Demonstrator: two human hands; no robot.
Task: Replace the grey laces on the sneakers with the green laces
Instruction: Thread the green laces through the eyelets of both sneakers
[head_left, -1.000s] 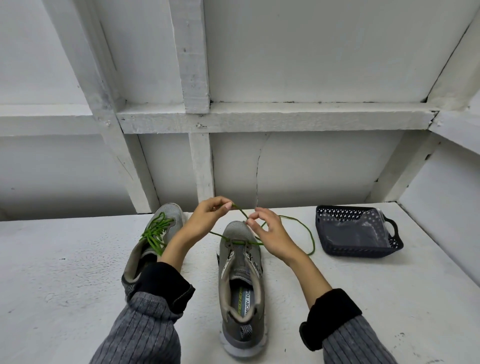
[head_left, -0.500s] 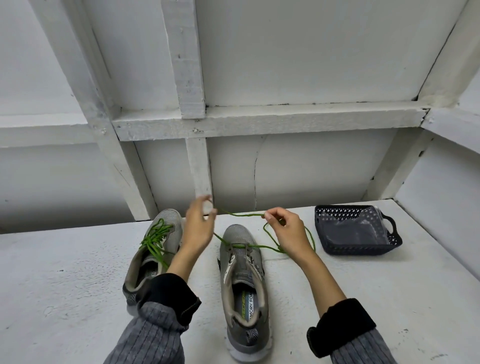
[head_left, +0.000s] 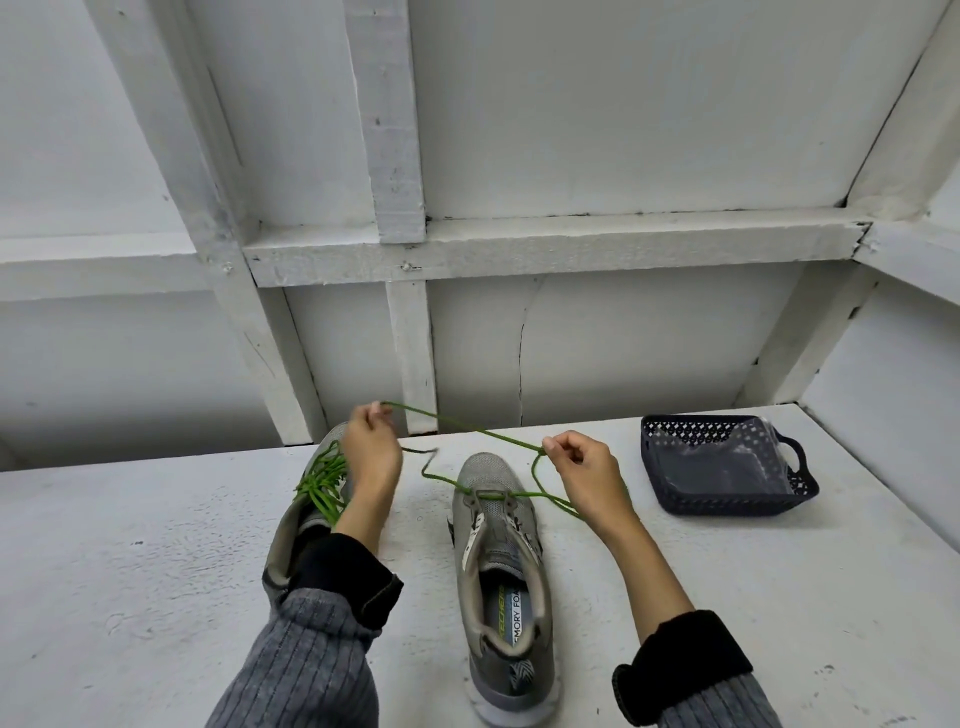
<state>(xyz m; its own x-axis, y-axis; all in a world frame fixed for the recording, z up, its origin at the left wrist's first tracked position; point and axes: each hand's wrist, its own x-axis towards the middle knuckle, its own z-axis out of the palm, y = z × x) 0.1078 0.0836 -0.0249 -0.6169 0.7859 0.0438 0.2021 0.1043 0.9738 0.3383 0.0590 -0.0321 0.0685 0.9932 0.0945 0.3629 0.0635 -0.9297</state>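
Observation:
Two grey sneakers stand on the white table. The right sneaker (head_left: 498, 551) has a green lace (head_left: 462, 423) threaded through its frontmost eyelets only. My left hand (head_left: 371, 452) pinches one end of that lace, raised above the left sneaker (head_left: 306, 525). My right hand (head_left: 582, 467) pinches the other part of the lace to the right of the toe. The lace runs taut between my hands and hangs slack down to the eyelets. The left sneaker carries a laced green lace (head_left: 324, 480) and is partly hidden by my left forearm.
A dark perforated plastic basket (head_left: 727, 504) with a clear bag inside sits at the right of the white table (head_left: 130, 571). White wooden framing and a wall rise directly behind the shoes.
My hands have moved apart, left hand going left and up, right hand going right, drawing the green lace out into a long stretched line above the right sneaker's toe.

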